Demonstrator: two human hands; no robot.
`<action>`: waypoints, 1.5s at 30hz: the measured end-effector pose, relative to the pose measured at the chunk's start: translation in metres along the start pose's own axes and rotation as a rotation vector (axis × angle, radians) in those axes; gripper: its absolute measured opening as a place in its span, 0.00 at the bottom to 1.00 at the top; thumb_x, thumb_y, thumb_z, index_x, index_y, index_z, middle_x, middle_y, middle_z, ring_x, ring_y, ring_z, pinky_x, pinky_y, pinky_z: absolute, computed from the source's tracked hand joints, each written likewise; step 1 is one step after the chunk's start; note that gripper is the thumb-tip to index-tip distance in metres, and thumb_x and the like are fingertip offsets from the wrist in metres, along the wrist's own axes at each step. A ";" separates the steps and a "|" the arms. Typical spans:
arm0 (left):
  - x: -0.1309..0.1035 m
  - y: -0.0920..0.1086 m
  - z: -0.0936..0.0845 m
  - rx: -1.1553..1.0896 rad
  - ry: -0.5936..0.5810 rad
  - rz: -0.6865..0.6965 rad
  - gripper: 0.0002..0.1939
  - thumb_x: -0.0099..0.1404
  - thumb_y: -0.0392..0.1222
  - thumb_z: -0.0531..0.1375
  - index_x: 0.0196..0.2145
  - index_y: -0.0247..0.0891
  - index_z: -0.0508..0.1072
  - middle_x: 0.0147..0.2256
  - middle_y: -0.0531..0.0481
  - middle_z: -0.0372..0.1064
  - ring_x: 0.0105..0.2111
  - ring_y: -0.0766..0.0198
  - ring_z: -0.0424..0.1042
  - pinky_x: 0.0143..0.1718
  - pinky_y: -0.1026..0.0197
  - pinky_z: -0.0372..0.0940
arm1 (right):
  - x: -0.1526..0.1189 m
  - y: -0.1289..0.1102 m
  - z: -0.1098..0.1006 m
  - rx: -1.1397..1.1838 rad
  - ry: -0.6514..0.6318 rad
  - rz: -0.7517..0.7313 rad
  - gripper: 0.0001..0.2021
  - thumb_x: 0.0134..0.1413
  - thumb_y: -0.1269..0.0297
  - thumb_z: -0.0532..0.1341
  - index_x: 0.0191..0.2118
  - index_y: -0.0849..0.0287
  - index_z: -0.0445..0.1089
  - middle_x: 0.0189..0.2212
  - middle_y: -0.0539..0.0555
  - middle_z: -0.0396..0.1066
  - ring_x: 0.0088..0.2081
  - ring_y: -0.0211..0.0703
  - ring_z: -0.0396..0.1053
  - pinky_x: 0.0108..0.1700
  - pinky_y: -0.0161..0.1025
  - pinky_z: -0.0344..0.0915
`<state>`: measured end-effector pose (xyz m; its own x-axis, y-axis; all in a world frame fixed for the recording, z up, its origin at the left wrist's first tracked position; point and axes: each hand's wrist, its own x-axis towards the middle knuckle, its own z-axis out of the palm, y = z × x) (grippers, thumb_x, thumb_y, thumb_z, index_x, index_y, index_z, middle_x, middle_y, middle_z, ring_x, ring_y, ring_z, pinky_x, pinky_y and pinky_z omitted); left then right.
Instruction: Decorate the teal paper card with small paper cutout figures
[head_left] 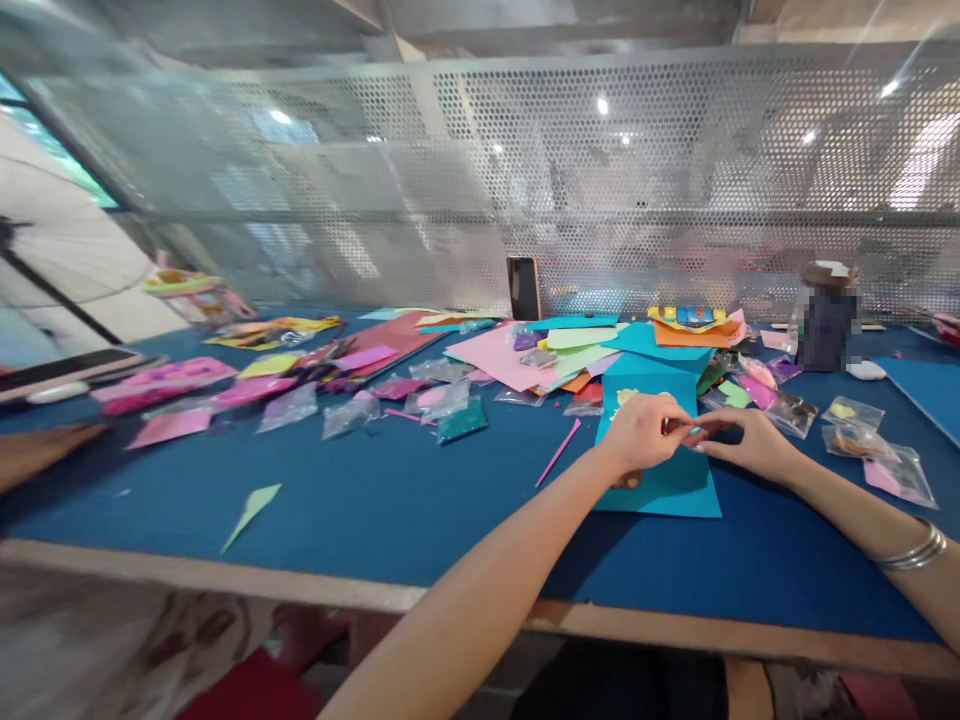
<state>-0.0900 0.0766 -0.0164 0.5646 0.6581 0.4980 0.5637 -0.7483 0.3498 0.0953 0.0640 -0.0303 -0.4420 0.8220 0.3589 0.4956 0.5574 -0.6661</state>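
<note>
Meeting over a turquoise card (671,490), our left hand (646,430) and right hand (759,446) have their fingertips nearly closed; we cannot tell whether they pinch something small. The card lies before us on the blue table (450,515), a pink stick (559,453) just left of it.

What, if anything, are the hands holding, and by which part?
Cannot tell: the left hand and right hand meet over the blue paper; any piece between them is unclear.

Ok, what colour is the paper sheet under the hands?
The paper sheet is bright turquoise blue, seen in the head view.
</note>
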 end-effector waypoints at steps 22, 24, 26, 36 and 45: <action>0.000 -0.001 0.001 0.035 -0.001 -0.017 0.06 0.57 0.38 0.58 0.27 0.37 0.75 0.25 0.52 0.69 0.23 0.69 0.63 0.25 0.66 0.51 | -0.001 0.001 0.000 -0.003 0.090 0.021 0.10 0.47 0.62 0.58 0.32 0.61 0.73 0.25 0.52 0.73 0.29 0.43 0.70 0.33 0.36 0.67; 0.000 0.000 0.000 0.028 0.006 -0.017 0.08 0.58 0.40 0.57 0.28 0.36 0.75 0.24 0.52 0.69 0.23 0.70 0.63 0.26 0.67 0.52 | -0.001 0.001 -0.001 -0.022 0.123 0.014 0.09 0.48 0.63 0.57 0.31 0.61 0.73 0.24 0.52 0.73 0.29 0.43 0.70 0.33 0.37 0.66; 0.000 0.001 -0.001 0.017 0.008 -0.014 0.08 0.58 0.41 0.57 0.30 0.37 0.75 0.23 0.53 0.68 0.22 0.70 0.63 0.26 0.67 0.52 | -0.001 0.000 -0.001 -0.047 0.138 0.002 0.09 0.48 0.63 0.57 0.30 0.60 0.73 0.23 0.52 0.73 0.29 0.43 0.70 0.32 0.37 0.66; 0.002 -0.004 0.001 0.001 0.020 -0.034 0.10 0.59 0.43 0.56 0.28 0.36 0.74 0.24 0.53 0.70 0.23 0.70 0.65 0.24 0.68 0.52 | -0.001 -0.007 -0.003 -0.030 0.094 0.029 0.13 0.50 0.60 0.56 0.22 0.60 0.71 0.22 0.52 0.72 0.27 0.42 0.70 0.32 0.36 0.64; 0.002 -0.006 0.000 0.035 0.023 -0.016 0.11 0.60 0.40 0.54 0.23 0.35 0.71 0.23 0.53 0.69 0.23 0.70 0.65 0.23 0.69 0.51 | -0.001 -0.002 -0.002 -0.008 0.082 0.010 0.11 0.51 0.59 0.57 0.34 0.61 0.71 0.29 0.54 0.73 0.31 0.43 0.70 0.35 0.38 0.66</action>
<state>-0.0921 0.0819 -0.0178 0.5411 0.6679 0.5110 0.5939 -0.7337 0.3301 0.0963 0.0622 -0.0284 -0.3740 0.8343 0.4051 0.5059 0.5496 -0.6648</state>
